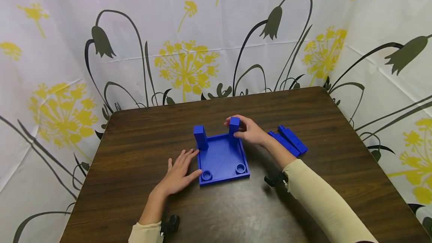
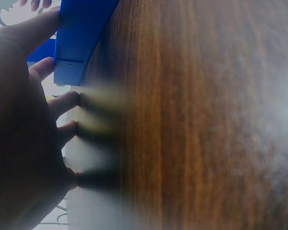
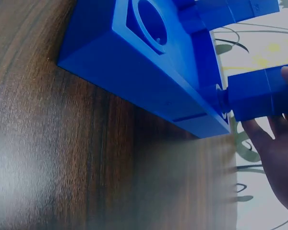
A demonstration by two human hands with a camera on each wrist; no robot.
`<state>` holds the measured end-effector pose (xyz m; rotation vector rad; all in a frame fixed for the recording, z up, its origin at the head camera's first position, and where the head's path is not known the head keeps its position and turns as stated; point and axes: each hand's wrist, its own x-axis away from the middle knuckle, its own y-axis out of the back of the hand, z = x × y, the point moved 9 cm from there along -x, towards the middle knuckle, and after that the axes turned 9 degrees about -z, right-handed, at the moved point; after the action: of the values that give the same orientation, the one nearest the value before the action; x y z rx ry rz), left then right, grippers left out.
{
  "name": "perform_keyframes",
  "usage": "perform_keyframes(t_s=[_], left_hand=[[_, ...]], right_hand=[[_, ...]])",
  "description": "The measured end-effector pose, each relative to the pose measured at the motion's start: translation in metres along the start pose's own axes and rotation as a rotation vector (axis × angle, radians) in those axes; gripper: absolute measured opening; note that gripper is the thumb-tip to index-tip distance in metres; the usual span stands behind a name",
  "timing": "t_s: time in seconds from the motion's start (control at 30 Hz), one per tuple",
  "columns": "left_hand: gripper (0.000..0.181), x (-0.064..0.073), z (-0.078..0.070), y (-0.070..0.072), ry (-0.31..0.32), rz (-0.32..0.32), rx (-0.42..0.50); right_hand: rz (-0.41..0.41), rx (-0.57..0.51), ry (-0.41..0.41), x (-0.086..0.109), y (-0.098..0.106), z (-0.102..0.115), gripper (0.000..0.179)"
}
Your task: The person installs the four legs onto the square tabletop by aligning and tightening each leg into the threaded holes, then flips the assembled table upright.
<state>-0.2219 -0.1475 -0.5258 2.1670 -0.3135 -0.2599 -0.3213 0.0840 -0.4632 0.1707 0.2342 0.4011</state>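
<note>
A square blue panel (image 1: 222, 160) with a raised rim lies on the table, round sockets at its corners. At its far right corner my right hand (image 1: 251, 132) pinches an upright blue leg (image 1: 234, 126) between thumb and fingers. In the right wrist view a narrow neck shows between that leg (image 3: 252, 96) and its socket (image 3: 211, 97). Another blue leg (image 1: 200, 137) stands at the far left corner. My left hand (image 1: 179, 175) lies spread at the panel's left side, thumb and index finger against the rim. Both near sockets (image 1: 206, 175) have no leg in them.
Two loose blue legs (image 1: 293, 140) lie side by side on the brown wooden table (image 1: 152, 130), right of the panel and just beyond my right forearm. A white cloth (image 1: 202, 18) with printed flowers hangs behind the table and along its sides.
</note>
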Motion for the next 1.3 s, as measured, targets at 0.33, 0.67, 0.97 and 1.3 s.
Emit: perform_keyframes(t_s=[0.33,0.67,0.97,1.3], left_hand=[[0.074,0.0,0.003,-0.001,0.005,-0.002,-0.025],[0.074,0.0,0.002,0.0,0.005,-0.005,-0.015],[0.073,-0.001,0.003,-0.001,0.003,-0.005,-0.02],[0.074,-0.001,0.002,-0.001,-0.007,-0.007,-0.024]], right_hand=[[0.04,0.034,0.0,0.0,0.003,-0.007,0.048],[0.007,0.043,0.013,-0.001,0.007,-0.012,0.049],[-0.09,0.111,-0.011,0.003,0.011,-0.013,0.055],[-0.167,0.168,-0.017,0.005,0.014,-0.018,0.054]])
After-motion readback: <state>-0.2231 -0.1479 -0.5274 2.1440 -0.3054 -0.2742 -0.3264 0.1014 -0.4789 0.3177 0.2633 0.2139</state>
